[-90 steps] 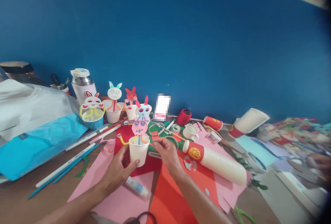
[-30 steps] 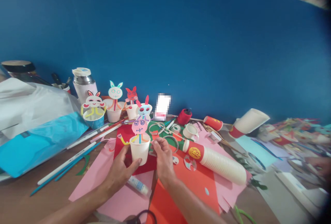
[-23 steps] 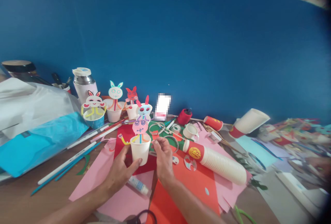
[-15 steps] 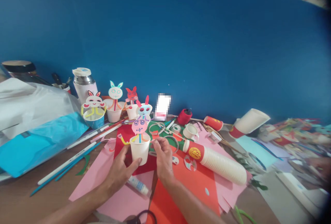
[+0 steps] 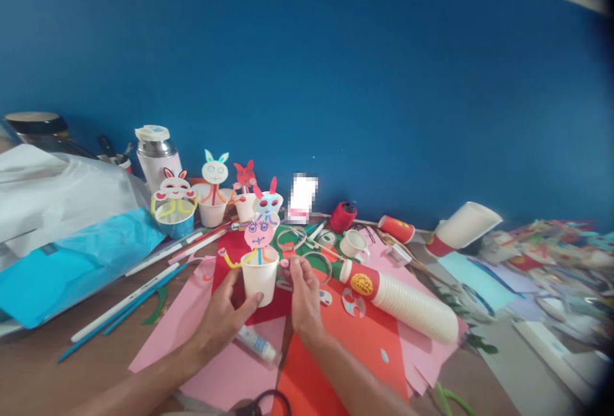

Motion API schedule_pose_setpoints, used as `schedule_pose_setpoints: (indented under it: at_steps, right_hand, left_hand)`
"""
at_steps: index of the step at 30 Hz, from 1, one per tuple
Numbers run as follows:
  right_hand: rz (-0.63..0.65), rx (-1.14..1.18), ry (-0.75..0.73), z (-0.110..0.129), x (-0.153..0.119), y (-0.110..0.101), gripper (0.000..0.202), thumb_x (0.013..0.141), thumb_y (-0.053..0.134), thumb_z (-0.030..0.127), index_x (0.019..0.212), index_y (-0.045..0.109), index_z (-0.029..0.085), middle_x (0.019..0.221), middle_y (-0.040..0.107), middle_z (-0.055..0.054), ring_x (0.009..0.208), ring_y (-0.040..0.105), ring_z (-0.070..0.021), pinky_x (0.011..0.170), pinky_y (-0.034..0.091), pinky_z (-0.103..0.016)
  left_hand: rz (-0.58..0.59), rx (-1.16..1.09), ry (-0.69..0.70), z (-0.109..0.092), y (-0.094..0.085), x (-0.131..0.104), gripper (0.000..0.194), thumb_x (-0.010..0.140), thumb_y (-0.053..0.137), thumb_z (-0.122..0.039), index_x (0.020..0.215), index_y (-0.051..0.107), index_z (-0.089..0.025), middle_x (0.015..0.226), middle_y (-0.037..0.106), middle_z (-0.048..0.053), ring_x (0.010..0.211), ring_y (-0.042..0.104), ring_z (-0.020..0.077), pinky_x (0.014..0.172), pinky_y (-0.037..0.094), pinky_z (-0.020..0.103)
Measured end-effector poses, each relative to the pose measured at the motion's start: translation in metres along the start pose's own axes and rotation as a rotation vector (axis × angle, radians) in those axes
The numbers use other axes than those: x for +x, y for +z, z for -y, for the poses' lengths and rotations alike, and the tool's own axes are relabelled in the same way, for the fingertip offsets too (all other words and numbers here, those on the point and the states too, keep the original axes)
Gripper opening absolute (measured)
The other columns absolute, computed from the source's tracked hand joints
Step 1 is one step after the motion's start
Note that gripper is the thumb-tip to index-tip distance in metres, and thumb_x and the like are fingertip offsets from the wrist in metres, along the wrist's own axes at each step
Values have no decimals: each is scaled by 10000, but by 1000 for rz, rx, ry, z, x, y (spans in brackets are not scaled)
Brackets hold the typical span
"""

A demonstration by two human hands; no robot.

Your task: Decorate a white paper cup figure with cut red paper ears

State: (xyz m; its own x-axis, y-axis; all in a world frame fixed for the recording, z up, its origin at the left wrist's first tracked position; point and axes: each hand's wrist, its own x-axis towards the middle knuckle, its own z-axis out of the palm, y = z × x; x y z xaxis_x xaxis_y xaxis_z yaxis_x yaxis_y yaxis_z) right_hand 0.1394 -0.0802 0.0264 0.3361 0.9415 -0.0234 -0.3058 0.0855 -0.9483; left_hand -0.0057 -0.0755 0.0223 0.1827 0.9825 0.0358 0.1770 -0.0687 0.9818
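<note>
My left hand [image 5: 218,317] is closed around the lower left of a white paper cup [image 5: 259,283], thumb on its front. A round pink paper face [image 5: 259,234] with drawn eyes and mouth rises from the cup on coloured pipe cleaners. One yellow pipe cleaner arm [image 5: 232,264] sticks out over the left rim, ending in a small pink tip. At the right of the rim, my right hand [image 5: 306,297] pinches a small pink paper disc [image 5: 284,263] between thumb and fingers; whatever lies behind those fingers is hidden.
Behind stand finished-looking cup figures, including a blue cup [image 5: 174,219]. A glue tube [image 5: 258,344] lies below the hands, with scissors [image 5: 263,403] nearer. To the right are stacked paper cups [image 5: 407,304] on red paper [image 5: 355,352]; at left, plastic-wrapped material [image 5: 71,230].
The right fingers have shifted slightly at the pink disc, which now shows more clearly. The left hand and the cup stay in place.
</note>
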Motion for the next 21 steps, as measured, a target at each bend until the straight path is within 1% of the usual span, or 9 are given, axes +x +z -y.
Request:
schedule_pose_setpoints:
  at_steps: [3, 5, 9, 12, 16, 21]
  right_hand:
    - [-22, -14, 57, 2, -1, -2, 313, 798, 482, 490, 862, 620, 217, 814, 627, -18, 729, 568, -160, 672, 440, -255]
    - [-27, -15, 77, 4, -1, -1, 326, 788, 490, 500, 826, 635, 210, 785, 631, -20, 699, 567, -160, 660, 444, -257]
    - [23, 2, 94, 4, 1, -1, 338, 770, 516, 498, 717, 631, 185, 688, 612, -17, 617, 546, -144, 625, 443, -256]
    - [58, -16, 82, 2, 3, -2, 326, 740, 561, 487, 716, 631, 169, 644, 593, -13, 590, 534, -137, 617, 445, -259]
    - [94, -79, 74, 5, 3, -2, 302, 722, 590, 458, 704, 628, 159, 622, 578, -5, 590, 527, -132, 606, 444, -251]
    - [39, -129, 78, 8, 3, 1, 257, 697, 620, 419, 676, 626, 163, 611, 571, 9, 588, 520, -124, 592, 435, -239]
  left_hand:
    - [-6, -6, 0, 1, 0, 0, 513, 692, 589, -335, 1147, 449, -143, 1165, 549, 141, 1016, 560, 283, 842, 467, 420]
    - [-4, -11, -2, 2, 0, 1, 528, 690, 592, -337, 1157, 442, -140, 1174, 544, 145, 1023, 557, 284, 843, 467, 417]
    - [-4, 5, -13, 4, 0, 1, 537, 694, 588, -345, 1165, 435, -139, 1186, 539, 142, 1027, 556, 272, 846, 466, 395]
    - [-15, 29, -27, 4, 0, 0, 550, 691, 586, -355, 1173, 430, -141, 1183, 540, 136, 1043, 545, 273, 848, 463, 395]
    - [-5, 11, -5, 2, 0, 0, 536, 691, 585, -349, 1162, 439, -137, 1182, 538, 139, 1029, 552, 274, 847, 463, 402]
    - [9, -1, 8, -1, -1, -1, 521, 692, 587, -343, 1153, 450, -142, 1185, 541, 133, 1023, 556, 274, 837, 468, 395]
